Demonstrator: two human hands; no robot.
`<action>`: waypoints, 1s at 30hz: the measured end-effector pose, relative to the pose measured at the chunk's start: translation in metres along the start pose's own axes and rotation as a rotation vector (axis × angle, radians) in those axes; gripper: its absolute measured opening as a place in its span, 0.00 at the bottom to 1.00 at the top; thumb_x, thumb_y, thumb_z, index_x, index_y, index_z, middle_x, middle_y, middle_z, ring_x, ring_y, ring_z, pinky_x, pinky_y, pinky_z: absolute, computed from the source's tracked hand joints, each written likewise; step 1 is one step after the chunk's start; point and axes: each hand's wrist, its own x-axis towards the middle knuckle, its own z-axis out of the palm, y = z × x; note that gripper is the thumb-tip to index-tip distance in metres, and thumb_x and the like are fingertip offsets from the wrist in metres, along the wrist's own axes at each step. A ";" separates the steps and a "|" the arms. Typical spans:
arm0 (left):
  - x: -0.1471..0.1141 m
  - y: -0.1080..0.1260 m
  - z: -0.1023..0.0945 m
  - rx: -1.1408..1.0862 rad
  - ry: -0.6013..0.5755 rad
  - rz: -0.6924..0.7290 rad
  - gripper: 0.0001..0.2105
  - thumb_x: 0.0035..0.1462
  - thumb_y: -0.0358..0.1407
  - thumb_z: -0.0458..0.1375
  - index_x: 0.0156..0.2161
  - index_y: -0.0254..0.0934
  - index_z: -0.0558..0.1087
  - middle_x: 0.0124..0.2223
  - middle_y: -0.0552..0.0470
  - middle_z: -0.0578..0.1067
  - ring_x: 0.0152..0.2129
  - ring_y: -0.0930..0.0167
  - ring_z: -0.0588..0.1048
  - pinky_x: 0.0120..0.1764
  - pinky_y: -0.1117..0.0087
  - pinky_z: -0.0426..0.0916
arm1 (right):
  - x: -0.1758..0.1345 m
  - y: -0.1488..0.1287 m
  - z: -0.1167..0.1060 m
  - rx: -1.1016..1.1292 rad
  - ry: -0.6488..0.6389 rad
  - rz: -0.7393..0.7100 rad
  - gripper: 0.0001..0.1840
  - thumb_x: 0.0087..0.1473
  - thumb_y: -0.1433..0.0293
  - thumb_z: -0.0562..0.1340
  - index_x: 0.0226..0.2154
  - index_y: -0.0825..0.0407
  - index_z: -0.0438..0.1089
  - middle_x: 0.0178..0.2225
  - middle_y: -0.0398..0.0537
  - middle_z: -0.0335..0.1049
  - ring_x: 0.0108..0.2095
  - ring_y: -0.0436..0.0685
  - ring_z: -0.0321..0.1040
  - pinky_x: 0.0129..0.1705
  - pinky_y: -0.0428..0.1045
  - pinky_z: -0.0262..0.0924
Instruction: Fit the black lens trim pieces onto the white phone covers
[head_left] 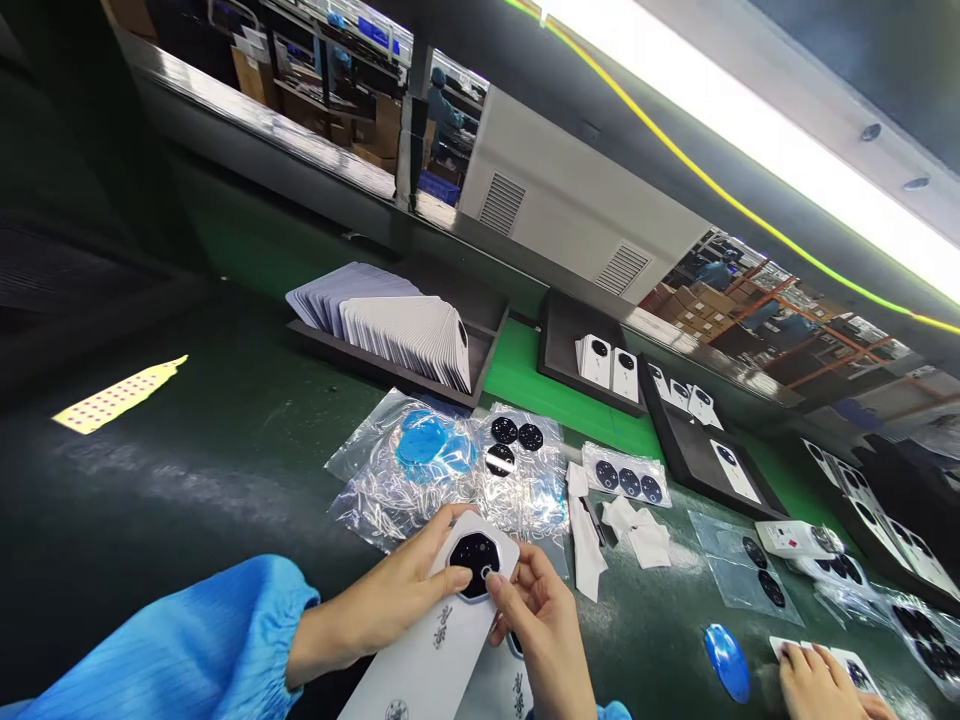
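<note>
A white panel [420, 660] that looks like a phone back cover is held tilted between my two hands. A black round camera lens plate [472, 555] sits at its top end, and dark printed marks run down its face. My left hand [397, 595] grips the panel's left edge, thumb on the black plate. From the right, my right hand [544, 620] closes on the other edge, its thumb at the plate's lower right. Partly hidden underneath is a second white panel [501, 682] with a dark round part. Ahead lies a clear plastic sheet [536, 490] with several black discs [504, 430].
Black trays [390, 365] hold rows of white panels [405, 335]. Blue film discs [424, 445] lie on plastic, beside white paper scraps [649, 540]. A yellow dotted sheet [120, 395] is far left. Another person's hand [821, 685] works at right near a blue oval [726, 660].
</note>
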 end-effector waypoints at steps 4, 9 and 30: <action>0.000 -0.004 0.000 0.047 -0.002 0.007 0.26 0.54 0.49 0.57 0.55 0.44 0.57 0.35 0.56 0.73 0.29 0.68 0.71 0.32 0.71 0.62 | 0.005 0.009 0.004 -0.023 0.031 -0.030 0.28 0.37 0.46 0.69 0.23 0.52 0.64 0.18 0.34 0.55 0.17 0.44 0.47 0.19 0.42 0.47; 0.003 -0.006 0.000 0.106 0.126 0.074 0.17 0.53 0.52 0.54 0.38 0.40 0.64 0.31 0.57 0.67 0.32 0.68 0.67 0.33 0.71 0.62 | 0.003 0.021 0.012 -0.061 0.090 -0.100 0.29 0.42 0.43 0.65 0.20 0.51 0.60 0.16 0.33 0.47 0.18 0.44 0.41 0.20 0.42 0.42; 0.002 0.001 -0.005 -0.081 0.120 0.034 0.21 0.46 0.53 0.60 0.32 0.40 0.60 0.23 0.62 0.65 0.23 0.73 0.66 0.27 0.73 0.60 | 0.001 -0.002 0.026 -0.237 -0.010 -0.110 0.32 0.46 0.37 0.56 0.22 0.49 0.58 0.15 0.34 0.51 0.17 0.46 0.49 0.20 0.44 0.47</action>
